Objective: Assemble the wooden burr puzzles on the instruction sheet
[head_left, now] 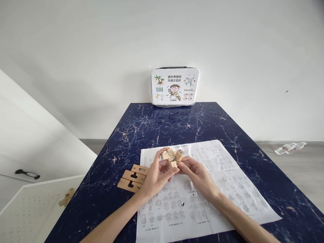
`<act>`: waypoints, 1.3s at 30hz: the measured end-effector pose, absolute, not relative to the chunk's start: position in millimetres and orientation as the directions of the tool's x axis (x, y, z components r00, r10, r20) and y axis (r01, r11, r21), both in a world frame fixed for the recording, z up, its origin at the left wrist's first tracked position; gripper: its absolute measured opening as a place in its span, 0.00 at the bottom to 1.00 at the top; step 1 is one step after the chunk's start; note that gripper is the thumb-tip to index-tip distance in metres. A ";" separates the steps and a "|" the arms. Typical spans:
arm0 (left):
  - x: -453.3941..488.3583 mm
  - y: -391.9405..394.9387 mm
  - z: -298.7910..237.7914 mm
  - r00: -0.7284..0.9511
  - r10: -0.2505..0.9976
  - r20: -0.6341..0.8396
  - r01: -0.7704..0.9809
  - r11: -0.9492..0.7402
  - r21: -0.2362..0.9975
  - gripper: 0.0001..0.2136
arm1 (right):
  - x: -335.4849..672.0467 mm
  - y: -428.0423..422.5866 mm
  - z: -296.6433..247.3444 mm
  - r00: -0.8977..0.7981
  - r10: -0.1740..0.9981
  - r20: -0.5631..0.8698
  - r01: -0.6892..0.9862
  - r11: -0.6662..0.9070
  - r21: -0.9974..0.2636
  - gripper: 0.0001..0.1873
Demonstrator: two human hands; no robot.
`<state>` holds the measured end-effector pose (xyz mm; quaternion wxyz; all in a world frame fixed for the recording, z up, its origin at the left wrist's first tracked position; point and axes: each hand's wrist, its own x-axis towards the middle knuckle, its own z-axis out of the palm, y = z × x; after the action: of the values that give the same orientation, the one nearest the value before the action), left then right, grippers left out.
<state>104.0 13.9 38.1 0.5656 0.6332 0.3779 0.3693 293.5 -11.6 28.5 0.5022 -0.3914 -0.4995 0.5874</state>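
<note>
Both hands hold a small wooden interlocking puzzle (173,164) above a printed sheet. My left hand (157,173) wraps its left side, with the thumb along the front and the index finger over the top. My right hand (198,175) grips the right side, its thumb and index finger on a tilted wooden block (180,154) marked with a numeral. Part of the puzzle is hidden by the fingers. Beside my left hand lie several flat wooden pieces (131,180) with cut-out slots and numerals. Underneath, the creased instruction sheet (222,162) shows rows of small diagrams.
A dark blue marbled table (177,126) carries everything. A white case (175,87) with cartoon prints stands at its far end by the wall. At lower left, a white surface (30,202) holds another wooden puzzle (67,197). Clear plastic (290,147) lies on the floor at right.
</note>
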 end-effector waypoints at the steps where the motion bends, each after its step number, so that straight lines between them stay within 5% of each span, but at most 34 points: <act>1: 103.7 14.0 37.8 0.434 0.899 0.047 0.072 -0.087 0.994 0.31 | 293.9 -11.8 28.8 -0.197 0.980 0.040 -0.208 -0.002 -0.978 0.21; 8: 104.5 12.2 37.8 0.451 0.887 0.102 0.149 -0.188 0.971 0.30 | 297.6 -10.4 26.2 -0.234 0.972 -0.006 -0.279 -0.073 -0.957 0.29; 20: 104.9 10.1 39.5 0.470 0.874 0.126 0.160 -0.225 0.961 0.29 | 293.1 -9.2 29.6 -0.356 0.935 -0.012 -0.333 -0.138 -0.933 0.25; 39: 105.0 8.8 35.7 0.525 0.839 0.145 0.164 -0.267 0.950 0.30 | 284.0 -20.1 34.6 -0.322 0.947 -0.011 -0.414 -0.152 -0.897 0.24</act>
<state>105.0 8.8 35.7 0.4952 0.7192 0.3485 0.3407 284.0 -20.1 34.6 0.4916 -0.3116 -0.4270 0.6920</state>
